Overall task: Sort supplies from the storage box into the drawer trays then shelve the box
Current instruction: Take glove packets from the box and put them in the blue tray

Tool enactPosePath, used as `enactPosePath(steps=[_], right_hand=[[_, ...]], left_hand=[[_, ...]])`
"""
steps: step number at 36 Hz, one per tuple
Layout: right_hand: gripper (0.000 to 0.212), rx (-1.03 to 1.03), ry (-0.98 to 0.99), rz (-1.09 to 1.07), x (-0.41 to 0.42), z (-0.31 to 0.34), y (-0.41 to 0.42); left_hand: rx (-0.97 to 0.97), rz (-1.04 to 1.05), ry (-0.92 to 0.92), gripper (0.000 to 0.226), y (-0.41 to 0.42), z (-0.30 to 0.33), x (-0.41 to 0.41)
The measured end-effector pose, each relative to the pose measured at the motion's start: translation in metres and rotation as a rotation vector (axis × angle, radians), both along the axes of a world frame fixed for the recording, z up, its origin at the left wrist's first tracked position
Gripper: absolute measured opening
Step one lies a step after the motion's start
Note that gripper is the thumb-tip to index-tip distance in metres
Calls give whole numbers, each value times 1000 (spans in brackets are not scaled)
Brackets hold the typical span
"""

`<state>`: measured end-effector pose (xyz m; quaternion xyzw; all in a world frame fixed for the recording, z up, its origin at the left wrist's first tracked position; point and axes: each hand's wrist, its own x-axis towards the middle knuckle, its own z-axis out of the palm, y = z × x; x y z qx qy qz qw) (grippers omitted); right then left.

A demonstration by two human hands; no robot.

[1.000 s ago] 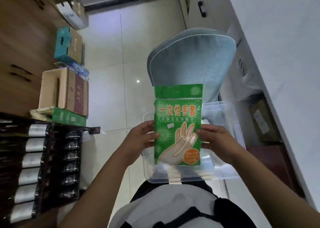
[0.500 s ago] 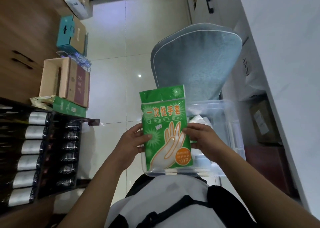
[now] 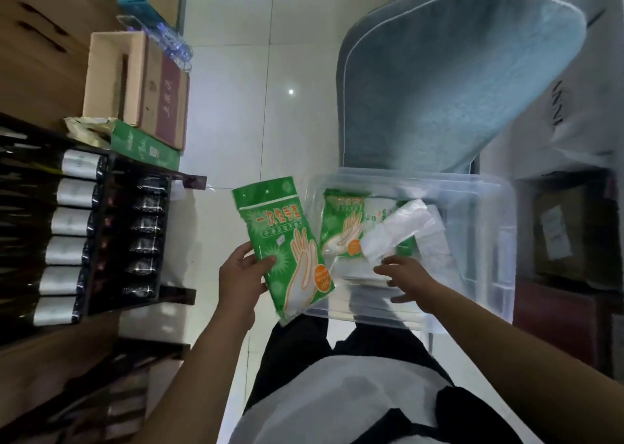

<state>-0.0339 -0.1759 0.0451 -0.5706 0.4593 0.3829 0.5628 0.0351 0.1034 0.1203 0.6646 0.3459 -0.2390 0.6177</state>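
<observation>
My left hand [image 3: 241,275] grips a green packet of disposable gloves [image 3: 283,241] by its left edge and holds it tilted, just left of the clear plastic storage box [image 3: 486,258]. The box sits on the seat of a blue chair. My right hand [image 3: 408,278] reaches into the box with its fingers spread, holding nothing, its fingertips at a white plastic bag bundle [image 3: 398,234]. A second green glove packet [image 3: 342,227] lies in the box, partly under the white bundle.
An open dark drawer [image 3: 101,237] at the left holds trays with rows of white rolls and dark packets. Cardboard boxes [image 3: 141,86] and a green carton [image 3: 145,146] stand on the floor beyond it. The blue chair back [image 3: 456,82] rises behind the box. More boxes sit at the right.
My right hand has let go of the green packet and moved into the box. My left hand has carried the packet left, off the box, tilting it.
</observation>
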Motion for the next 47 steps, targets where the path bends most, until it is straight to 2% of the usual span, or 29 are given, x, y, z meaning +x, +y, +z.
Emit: enactPosePath(steps=[3,11,18,20,24,27,28,31,32,36,39,42,47], right_hand=[[52,-50,40,-11,7,-26,1],[60,-160,45,-98,59,-99,4],[75,-94,47,-197,101,-164,13],[72,-70,56,-215,107,-177,17],[49,-68,102,-193,119,-195,29],[45,-65,138,-228,122,-201,29],[42,-61,141,-232,122,-201,28],[15,-63,159,-222,121,-197,27],[13,-62,174,-233,118,-195,26],[17,-49,212,-176,104,-179,21],[17,-129,167,-139,92,-162,21],[18,-231,96,-184,81,-131,24],[27,-257,-14,-280,58,-60,24]], left_hand=[[13,29,41,34,2,-19,-5],[37,71,57,37,-1,-64,-16],[4,133,35,38,6,-84,-28],[-8,111,16,40,8,-86,-29],[1,71,-17,44,9,-93,-23],[-19,69,-27,42,8,-97,-16],[-26,74,-25,41,7,-97,-13],[-43,73,-23,40,6,-96,-7],[-47,68,-22,39,5,-94,-5],[-68,61,-14,40,7,-86,1],[-79,60,-4,38,11,-75,5],[-99,70,19,36,17,-56,13],[-126,-5,3,36,26,-17,38]])
